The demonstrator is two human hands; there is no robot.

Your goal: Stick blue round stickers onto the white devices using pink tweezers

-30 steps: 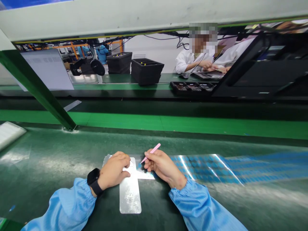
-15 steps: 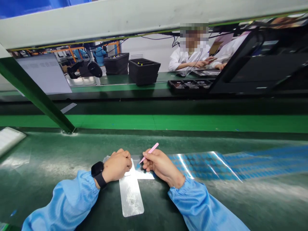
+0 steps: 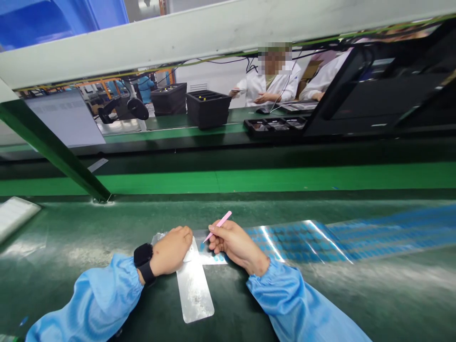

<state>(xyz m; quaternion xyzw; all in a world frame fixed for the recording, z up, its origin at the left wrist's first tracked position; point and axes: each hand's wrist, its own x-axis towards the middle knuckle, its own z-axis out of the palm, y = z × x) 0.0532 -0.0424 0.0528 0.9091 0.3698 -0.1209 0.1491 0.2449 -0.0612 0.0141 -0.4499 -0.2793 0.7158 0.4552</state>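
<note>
In my right hand (image 3: 233, 242), closed, are pink tweezers (image 3: 221, 223), their tip pointing down and left to a clear sheet with blue pieces (image 3: 295, 240). My left hand (image 3: 173, 249), a black watch on its wrist, rests with curled fingers at the upper end of a silvery flat plate (image 3: 195, 292). What its fingertips grip, if anything, is hidden. The plate lies across the sheet's left part and sticks out toward me. Some blue pieces show between the plate and my right hand.
A white block (image 3: 16, 216) lies at the left edge. A green post (image 3: 57, 149) slants down to the table. Beyond are black bins (image 3: 208, 108), a black tray (image 3: 276, 126), a dark monitor (image 3: 388, 102) and a person in white (image 3: 285, 85).
The view has shifted slightly. The fingers of my left hand look drawn together more. My right hand and the tweezers have hardly moved. The far person's hands have moved apart.
</note>
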